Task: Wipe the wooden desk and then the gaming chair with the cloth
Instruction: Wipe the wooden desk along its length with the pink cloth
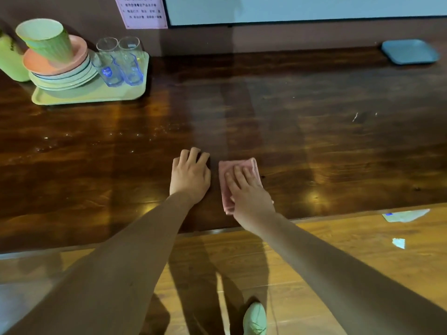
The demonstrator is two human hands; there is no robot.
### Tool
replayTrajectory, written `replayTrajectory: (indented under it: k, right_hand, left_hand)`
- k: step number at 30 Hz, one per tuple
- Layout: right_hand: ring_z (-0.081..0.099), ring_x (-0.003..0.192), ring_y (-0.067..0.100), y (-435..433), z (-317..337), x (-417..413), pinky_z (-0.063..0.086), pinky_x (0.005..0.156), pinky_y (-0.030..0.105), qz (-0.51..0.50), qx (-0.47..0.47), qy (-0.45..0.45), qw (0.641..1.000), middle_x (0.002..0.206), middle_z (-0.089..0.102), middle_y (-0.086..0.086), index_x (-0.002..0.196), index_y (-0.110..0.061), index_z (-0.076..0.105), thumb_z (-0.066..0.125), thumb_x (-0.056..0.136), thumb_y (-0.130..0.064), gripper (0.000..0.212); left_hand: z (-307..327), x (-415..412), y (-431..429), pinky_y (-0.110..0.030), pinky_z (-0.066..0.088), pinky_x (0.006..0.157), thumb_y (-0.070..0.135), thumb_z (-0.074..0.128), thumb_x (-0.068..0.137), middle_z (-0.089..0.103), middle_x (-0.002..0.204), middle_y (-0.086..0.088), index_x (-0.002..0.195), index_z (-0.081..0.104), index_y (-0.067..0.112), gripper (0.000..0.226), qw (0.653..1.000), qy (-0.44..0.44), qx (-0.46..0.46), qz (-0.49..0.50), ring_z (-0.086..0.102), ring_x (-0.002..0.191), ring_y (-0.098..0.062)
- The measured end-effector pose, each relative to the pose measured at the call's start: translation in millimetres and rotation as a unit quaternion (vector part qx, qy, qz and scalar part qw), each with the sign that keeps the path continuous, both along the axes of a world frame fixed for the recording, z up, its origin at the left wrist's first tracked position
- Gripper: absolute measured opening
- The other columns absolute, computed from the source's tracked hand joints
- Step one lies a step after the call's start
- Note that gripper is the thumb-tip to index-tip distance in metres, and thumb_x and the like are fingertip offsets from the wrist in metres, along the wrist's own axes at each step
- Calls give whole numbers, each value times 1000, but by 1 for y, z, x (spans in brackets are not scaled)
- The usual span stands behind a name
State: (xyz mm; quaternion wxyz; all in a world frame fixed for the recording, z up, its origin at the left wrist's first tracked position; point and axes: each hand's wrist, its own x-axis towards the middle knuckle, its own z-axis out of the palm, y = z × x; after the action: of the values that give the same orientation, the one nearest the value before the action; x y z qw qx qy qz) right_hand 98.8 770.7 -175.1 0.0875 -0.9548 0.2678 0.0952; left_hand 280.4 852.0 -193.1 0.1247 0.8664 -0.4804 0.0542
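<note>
Cloth – pink and folded into a small pad – lies flat on the dark wooden surface, close to its near edge and about midway along it. The right hand lies on top of the cloth, its fingers straight, close together and pressed down on the fabric; the far end and left side of the pad show past the hand. Just beside it on the left, apart from the cloth, the left hand rests on the bare wood with its fingers loosely bent and holding nothing.

At the far left stands a pale green tray with a stack of plates, a green cup tilted on the top pink plate, and two clear glasses upright side by side. A green bottle stands left of the tray. A blue tray sits at the far right – well apart from the hands. Pale specks dot the wood left of centre. Below the edge, a light shoe stands on the wooden floor.
</note>
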Motion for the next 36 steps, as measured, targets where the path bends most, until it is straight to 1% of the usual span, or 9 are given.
replayTrajectory:
  k: [3,7,11,18,22,25,31,34,36]
  right_hand:
    - [-12,162,30,-23,11,33,11,128,45,-22,14,-4,1000,176,-10,8,168,-20,-5,63,99,-54,103]
    - [-15,161,32,-14,18,31,-4,126,44,-26,6,14,1000,175,-14,10,167,-18,-10,58,102,-54,100]
    - [-11,160,39,26,11,-15,-17,125,46,14,7,7,1000,174,-9,18,167,-12,-7,56,100,-52,101]
    - [-1,162,35,9,6,-4,20,128,48,-6,38,-45,998,176,4,13,168,-15,5,68,94,-54,105]
    - [-10,161,30,-49,7,63,2,128,43,-37,35,-40,998,176,-3,9,168,-20,0,70,93,-57,109]
    - [-15,161,29,-78,9,95,12,128,49,-51,56,-19,997,176,-9,6,168,-23,-4,66,99,-50,102]
    - [-8,161,36,-35,0,49,-14,124,44,-24,3,-57,998,175,-5,13,167,-14,0,66,95,-50,104]
    - [-7,161,36,-23,-5,26,-11,126,44,3,15,-62,998,174,-3,15,167,-13,3,55,96,-53,96]
    - [-9,161,33,-38,-5,42,-7,127,43,-14,25,-49,998,176,-2,11,167,-17,1,62,95,-57,103]
  left_hand:
    - [-1,2,-1,-47,44,107,35,34,101,51,146,-4,142,57,24,48,1000,6,2,-2,44,134,-27]
    - [4,1,-4,-47,37,116,34,38,105,44,162,-4,154,50,25,52,999,28,36,-11,37,146,-25]
    - [12,4,-11,-46,44,109,32,47,101,54,151,-5,145,59,23,47,999,23,48,-7,46,135,-26]
    - [12,19,-30,-45,49,90,24,56,93,54,119,-9,118,63,15,27,999,-10,38,-37,48,108,-29]
    - [0,23,-32,-45,48,97,22,54,94,53,129,-6,125,63,18,32,1000,8,-8,-26,48,116,-27]
    - [-3,25,-35,-46,43,110,24,52,97,50,147,-6,140,58,19,43,1000,23,4,-20,44,135,-26]
    - [11,22,-35,-44,34,120,32,38,102,42,164,-5,156,49,20,57,997,56,47,-7,36,147,-24]
    - [17,18,-35,-43,36,118,38,24,99,42,164,-4,156,49,19,65,997,56,60,-8,38,145,-22]
    - [17,18,-35,-44,38,117,38,22,96,45,162,-4,154,51,19,67,997,60,51,-5,39,143,-22]
